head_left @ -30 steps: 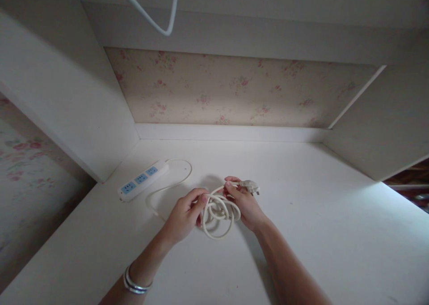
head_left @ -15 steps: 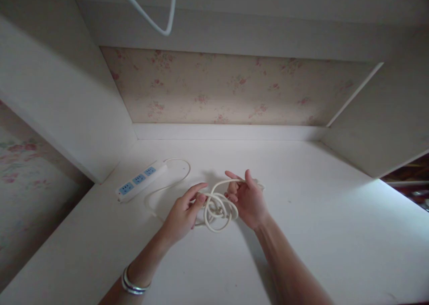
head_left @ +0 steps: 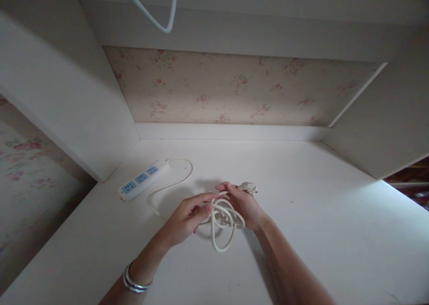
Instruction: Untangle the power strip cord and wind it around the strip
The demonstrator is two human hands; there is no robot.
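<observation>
A white power cord (head_left: 218, 247) is gathered in loose, tangled loops between my two hands, above the white surface. My left hand (head_left: 189, 215) pinches the left side of the loops between thumb and fingers. My right hand (head_left: 244, 204) is closed around a strand of the cord near its end, and the pale plug (head_left: 248, 188) sticks out beyond that hand to the right. From the bundle the cord runs left and curves back to a white power strip (head_left: 142, 180) with blue socket panels, which lies on the surface to the left.
The white desk surface (head_left: 318, 233) is bounded by panels left and right and a low ledge (head_left: 231, 131) at the back. Floral wallpaper (head_left: 214, 88) shows behind. Another white cable (head_left: 147, 12) hangs from the top. Dark items (head_left: 410, 180) lie beyond the right edge.
My right hand has gone from fingers apart to closed on the cord, moving nearer to my left hand. The plug now shows more clearly, and one loop hangs lower.
</observation>
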